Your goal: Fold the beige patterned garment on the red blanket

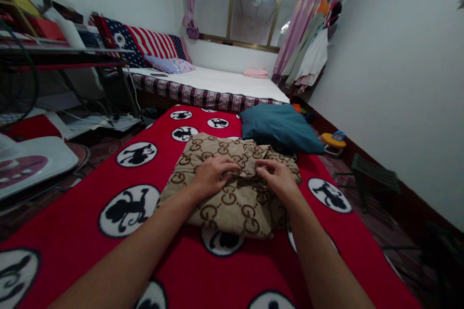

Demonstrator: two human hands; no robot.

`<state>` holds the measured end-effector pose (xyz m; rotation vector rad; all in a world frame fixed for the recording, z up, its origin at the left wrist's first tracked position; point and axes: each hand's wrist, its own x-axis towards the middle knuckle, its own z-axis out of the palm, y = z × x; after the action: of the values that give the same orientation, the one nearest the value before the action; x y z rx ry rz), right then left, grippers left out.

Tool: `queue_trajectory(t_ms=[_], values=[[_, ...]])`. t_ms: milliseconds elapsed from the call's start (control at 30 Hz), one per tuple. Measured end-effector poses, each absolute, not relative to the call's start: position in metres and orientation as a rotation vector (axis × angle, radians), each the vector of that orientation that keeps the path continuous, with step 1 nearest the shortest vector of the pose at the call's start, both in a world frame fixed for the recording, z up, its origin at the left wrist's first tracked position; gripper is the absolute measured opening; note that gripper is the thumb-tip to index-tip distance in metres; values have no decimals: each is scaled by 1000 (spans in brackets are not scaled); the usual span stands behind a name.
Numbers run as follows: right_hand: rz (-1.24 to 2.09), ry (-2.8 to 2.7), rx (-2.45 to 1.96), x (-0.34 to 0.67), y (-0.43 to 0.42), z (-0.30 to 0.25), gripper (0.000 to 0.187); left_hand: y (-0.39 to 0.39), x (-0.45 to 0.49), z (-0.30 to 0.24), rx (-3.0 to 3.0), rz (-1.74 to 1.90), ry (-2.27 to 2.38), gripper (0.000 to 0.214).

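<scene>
Clearly both hands are busy with the tan cloth (232, 203), a folded piece printed with brown linked rings, which lies on the red blanket (72, 236) just on the near side of the teal pillow (279, 128), its far edge about touching the pillow's near edge. The left hand (212, 176) lies palm down on the half of the cloth farther from the pillow, fingers curled onto a raised ridge of fabric. The right hand (279, 178), on the half nearer the pillow, pinches the same ridge between thumb and fingertips, so both are closed on cloth. By my judgement the step is gathering a fold across the middle. It would go best with the two hands level, taking the same depth of fabric and keeping the ridge straight, with the lower layers pressed flat so they do not drag or bunch. As for containers, I can make out no basket, box or bag beside the pillow. The desk (72, 53) well to the pillow's left carries red and yellow things, but it is too dim to tell boxes from books or what they hold
</scene>
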<state>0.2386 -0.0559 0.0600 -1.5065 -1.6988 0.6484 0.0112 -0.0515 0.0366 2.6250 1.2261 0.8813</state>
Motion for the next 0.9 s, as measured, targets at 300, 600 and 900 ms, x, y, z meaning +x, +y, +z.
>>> queue_trajectory(t_ms=[300, 600, 900], values=[[976, -1584, -1059, 229, -45, 68, 54, -52, 12, 31, 2679, 970, 1144, 37], [424, -2251, -1254, 202, 14, 45, 61, -54, 23, 25, 2805, 798, 1526, 58], [-216, -2302, -1432, 208, 17, 78, 29, -52, 28, 19, 2858, 675, 1631, 51]])
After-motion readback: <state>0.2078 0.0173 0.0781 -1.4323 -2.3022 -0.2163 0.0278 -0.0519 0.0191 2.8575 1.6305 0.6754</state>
